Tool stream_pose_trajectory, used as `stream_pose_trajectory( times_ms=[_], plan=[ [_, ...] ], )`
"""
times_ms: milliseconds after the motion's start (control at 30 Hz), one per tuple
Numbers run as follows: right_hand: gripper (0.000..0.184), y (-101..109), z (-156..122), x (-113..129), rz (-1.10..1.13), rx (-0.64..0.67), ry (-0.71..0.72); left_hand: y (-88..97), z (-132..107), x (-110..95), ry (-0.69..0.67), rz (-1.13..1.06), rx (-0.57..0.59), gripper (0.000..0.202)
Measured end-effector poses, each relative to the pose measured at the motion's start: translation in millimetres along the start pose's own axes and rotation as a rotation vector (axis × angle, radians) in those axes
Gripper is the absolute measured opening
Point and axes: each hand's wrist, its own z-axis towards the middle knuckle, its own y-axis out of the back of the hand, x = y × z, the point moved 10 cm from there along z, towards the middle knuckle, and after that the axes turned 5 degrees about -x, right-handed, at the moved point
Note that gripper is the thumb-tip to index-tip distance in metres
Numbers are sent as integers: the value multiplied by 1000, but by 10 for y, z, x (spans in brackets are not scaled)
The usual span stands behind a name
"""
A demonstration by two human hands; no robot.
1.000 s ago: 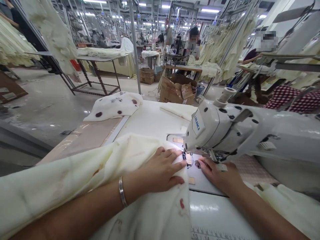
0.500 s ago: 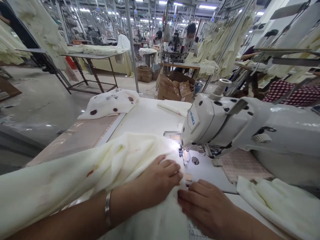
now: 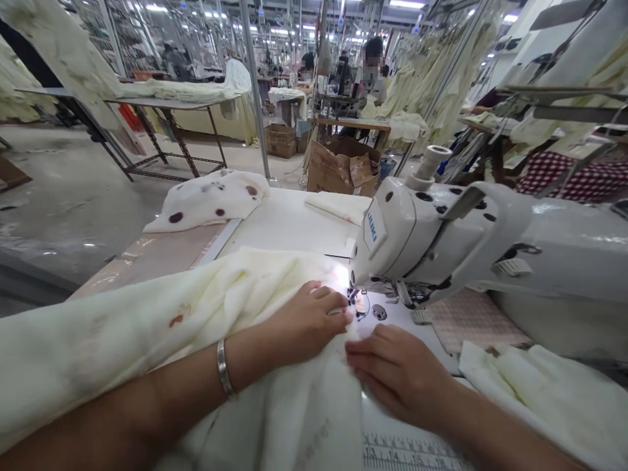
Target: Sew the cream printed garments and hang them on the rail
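A long cream fabric [image 3: 206, 314] with soft folds and a small reddish print runs from the left edge to the sewing machine [image 3: 417, 229]. My left hand [image 3: 309, 320] rests on the fabric just left of the lit needle area, its fingers curled and bunched on the cloth. A silver bangle is on that wrist. Closer to me, my right hand [image 3: 392, 366] pinches the fabric's right edge between thumb and fingers; the fingertips are partly hidden. Under the machine head, the presser foot [image 3: 352, 297] stands right by the left fingertips.
A spotted white cloth [image 3: 210, 199] lies at the table's far left. More cream fabric [image 3: 549, 386] is heaped at right. A printed ruler [image 3: 407, 451] shows on the front of the table. Beyond stand a cardboard box [image 3: 338, 167], a rack table [image 3: 171, 101] and a co-worker [image 3: 373, 72].
Both hands and the fabric edge have shifted away from me, toward the presser foot. More of the ruler shows beneath my right hand. The view has shifted slightly.
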Motion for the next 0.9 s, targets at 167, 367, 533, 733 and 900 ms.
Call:
stream_pose_trajectory(
  times_ms=[167,367,533,733,900],
  plan=[
    [24,158,-11,-503,-292,-102,-198,18,1,-8,10,-15,-13,23],
    [18,113,23,-150,-192,-50,-4,36,31,52,36,-23,-30,18],
    [15,7,46,69,-52,15,52,82,146,256,75,-19,-86,17],
    [15,46,23,-163,-51,-23,-96,96,286,347,128,0,-4,19],
    [28,-59,-36,-313,-126,53,-321,175,166,374,322,-11,-14,14]
  ],
)
